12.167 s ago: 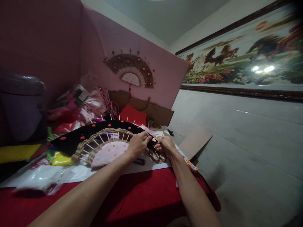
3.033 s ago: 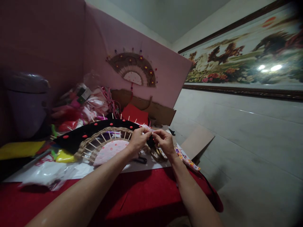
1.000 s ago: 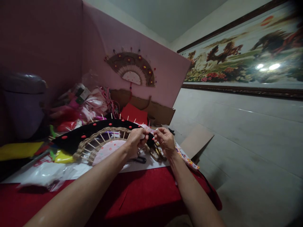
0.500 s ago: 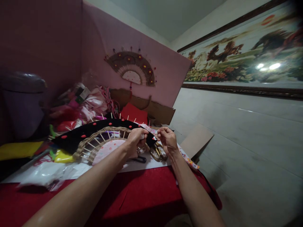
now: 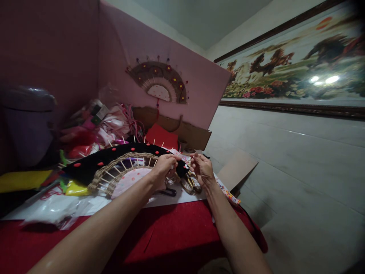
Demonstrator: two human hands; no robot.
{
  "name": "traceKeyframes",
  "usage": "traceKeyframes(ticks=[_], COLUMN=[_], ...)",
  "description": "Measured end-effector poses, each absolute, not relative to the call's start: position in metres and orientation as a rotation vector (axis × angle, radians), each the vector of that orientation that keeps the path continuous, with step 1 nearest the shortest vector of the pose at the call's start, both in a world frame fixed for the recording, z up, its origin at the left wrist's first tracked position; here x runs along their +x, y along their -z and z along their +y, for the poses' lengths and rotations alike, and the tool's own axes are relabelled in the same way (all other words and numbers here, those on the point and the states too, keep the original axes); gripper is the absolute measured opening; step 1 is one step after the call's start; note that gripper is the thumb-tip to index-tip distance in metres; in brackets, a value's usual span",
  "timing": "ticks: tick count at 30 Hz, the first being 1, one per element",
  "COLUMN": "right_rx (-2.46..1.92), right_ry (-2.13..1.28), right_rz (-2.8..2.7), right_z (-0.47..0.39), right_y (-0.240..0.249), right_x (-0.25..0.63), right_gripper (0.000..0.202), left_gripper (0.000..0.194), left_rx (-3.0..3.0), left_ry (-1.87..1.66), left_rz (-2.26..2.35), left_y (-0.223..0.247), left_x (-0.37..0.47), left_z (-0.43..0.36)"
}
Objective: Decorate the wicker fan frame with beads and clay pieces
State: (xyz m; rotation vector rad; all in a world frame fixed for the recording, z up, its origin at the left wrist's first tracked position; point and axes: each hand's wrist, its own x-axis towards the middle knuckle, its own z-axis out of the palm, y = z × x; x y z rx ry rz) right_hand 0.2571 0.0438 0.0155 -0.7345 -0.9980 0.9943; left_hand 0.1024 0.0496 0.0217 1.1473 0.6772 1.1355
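A fan-shaped piece with a black band, red dots, woven cord and thin sticks lies on the table. My left hand is over its right part, fingers pinched together with something small and white in them. Just to the right, my right hand is raised with thumb and fingertips pressed together; what it holds, if anything, is too small to name. Small white balls sit at the band's right tip, between the hands. Gold-handled scissors lie below that tip.
A red cloth covers the near table. Plastic bags and a yellow packet lie at the left. Behind stand pink bundles and cardboard. A finished-looking fan hangs on the pink board.
The fingertips of my left hand have stretched slightly toward my right hand, and the gap between the two hands is a little smaller. The fan-shaped piece has not moved.
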Motion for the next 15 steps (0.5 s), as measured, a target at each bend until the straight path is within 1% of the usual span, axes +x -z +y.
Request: traceKeyframes(ticks=[5, 11, 15], right_rx=[-0.755, -0.757, -0.772], right_ry=[-0.918, -0.939, -0.95], right_rz=[-0.978, -0.981, -1.013], right_z=[0.0477, 0.0471, 0.0443], right_y=[-0.0146, -0.0153, -0.0161], right_x=[0.2591, 0.261, 0.2593], right_gripper=[0.037, 0.041, 0.037], left_gripper=[0.013, 0.014, 0.014], left_rx=[1.145, 1.185, 1.245], left_ry=[-1.129, -1.139, -1.148], left_rz=[0.663, 0.683, 0.71], left_y=[-0.0251, -0.0266, -0.0268], left_x=[0.1017, 0.1041, 0.1049], left_z=[0.0445, 0.0435, 0.044])
